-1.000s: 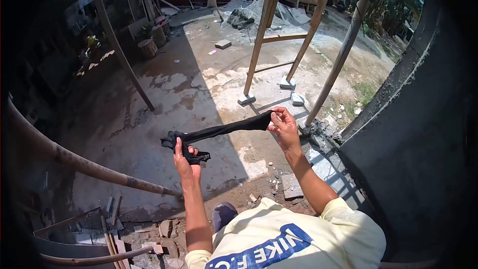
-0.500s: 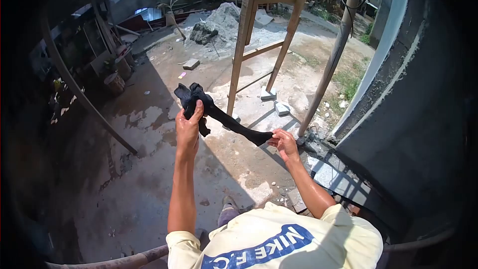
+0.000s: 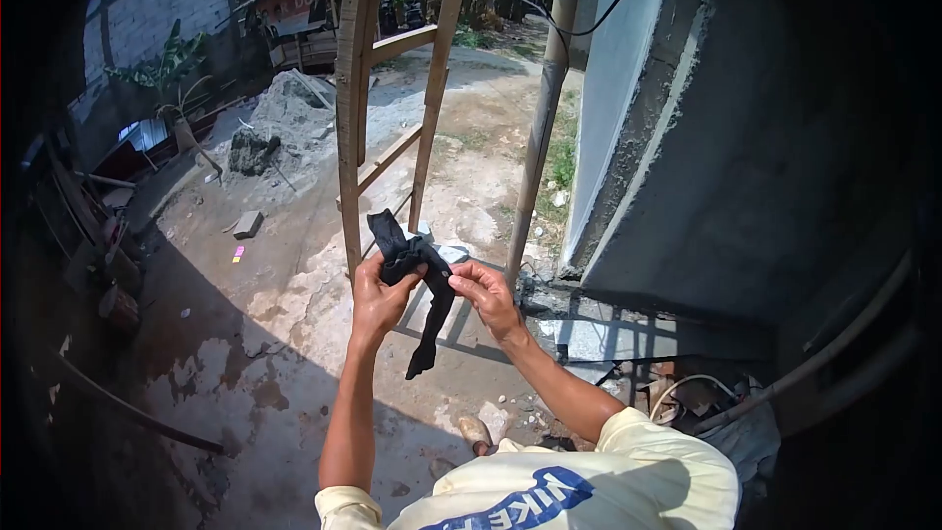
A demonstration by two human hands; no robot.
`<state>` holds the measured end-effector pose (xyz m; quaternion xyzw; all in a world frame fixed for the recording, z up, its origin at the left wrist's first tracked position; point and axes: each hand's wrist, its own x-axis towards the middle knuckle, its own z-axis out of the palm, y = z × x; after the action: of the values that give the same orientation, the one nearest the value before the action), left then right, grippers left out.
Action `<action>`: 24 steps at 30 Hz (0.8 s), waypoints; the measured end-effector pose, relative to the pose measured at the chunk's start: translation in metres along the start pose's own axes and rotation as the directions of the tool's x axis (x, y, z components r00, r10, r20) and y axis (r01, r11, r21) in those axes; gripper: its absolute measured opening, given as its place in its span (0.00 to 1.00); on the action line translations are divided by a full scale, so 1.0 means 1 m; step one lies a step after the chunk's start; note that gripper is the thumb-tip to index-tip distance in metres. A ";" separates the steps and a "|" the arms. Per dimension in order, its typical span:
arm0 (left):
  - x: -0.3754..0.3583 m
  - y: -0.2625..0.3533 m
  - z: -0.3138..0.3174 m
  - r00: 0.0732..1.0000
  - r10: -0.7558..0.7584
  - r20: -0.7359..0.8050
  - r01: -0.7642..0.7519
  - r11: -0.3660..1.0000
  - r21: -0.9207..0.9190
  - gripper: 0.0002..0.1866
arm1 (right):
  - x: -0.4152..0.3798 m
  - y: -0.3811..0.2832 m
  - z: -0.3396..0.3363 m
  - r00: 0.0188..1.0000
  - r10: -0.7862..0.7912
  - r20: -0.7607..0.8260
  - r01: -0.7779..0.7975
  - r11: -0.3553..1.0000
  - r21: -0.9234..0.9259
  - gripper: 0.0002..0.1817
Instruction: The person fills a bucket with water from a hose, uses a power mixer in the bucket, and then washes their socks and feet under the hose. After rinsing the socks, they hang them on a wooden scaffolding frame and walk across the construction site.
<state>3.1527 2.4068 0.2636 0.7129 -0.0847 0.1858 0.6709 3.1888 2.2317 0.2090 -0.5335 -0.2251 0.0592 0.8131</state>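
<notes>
A black cloth [image 3: 439, 306] is bunched at its top and hangs in a long, narrow strip in front of my body. My left hand [image 3: 381, 300] grips the bunched part, with the thumb laid across it. At the cloth's right edge, my right hand [image 3: 488, 298] pinches the fabric between thumb and fingers. The two hands are close together but apart. The strip's lower end dangles free below them.
A wooden ladder-like frame [image 3: 348, 128] stands ahead, with a round pole [image 3: 540, 137] right of it. A grey wall [image 3: 736, 157] rises at the right. Sand is piled [image 3: 294, 103] at the back left. A curved pipe [image 3: 834, 388] runs at lower right.
My right hand has come in close to my left hand. The cloth, stretched between them before, now hangs down. The view has turned to the right.
</notes>
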 end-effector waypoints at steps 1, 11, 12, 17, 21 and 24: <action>0.008 -0.011 0.004 0.998 -0.037 0.047 0.037 0.999 -0.011 0.10 | 0.001 -0.006 -0.002 0.999 0.000 0.033 -0.001 1.000 0.013 0.08; 0.081 -0.023 0.057 0.908 -0.122 0.402 0.156 0.986 -0.053 0.05 | 0.033 -0.026 -0.052 0.934 -0.224 -0.280 0.252 0.965 0.069 0.12; 0.093 -0.034 0.067 0.896 -0.134 0.424 0.217 0.964 -0.154 0.05 | 0.039 -0.029 -0.060 0.926 -0.245 -0.287 0.269 0.962 0.049 0.12; 0.126 -0.032 0.111 0.860 -0.043 0.508 0.124 0.984 -0.126 0.08 | 0.053 -0.053 -0.094 0.835 -0.389 -0.388 0.339 0.921 -0.195 0.09; 0.145 -0.022 0.145 0.763 -0.054 0.645 0.172 0.978 -0.122 0.06 | 0.046 -0.066 -0.128 0.792 -0.415 -0.448 0.425 0.901 -0.084 0.09; 0.154 -0.028 0.187 0.769 0.159 0.620 0.146 0.899 -0.412 0.05 | 0.031 -0.086 -0.145 0.751 -0.340 -0.566 0.471 0.877 0.099 0.09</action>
<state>3.3321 2.2444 0.2906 0.5635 -0.3495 -0.0896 0.7431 3.2668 2.0834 0.2479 -0.3664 -0.0932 -0.2437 0.8931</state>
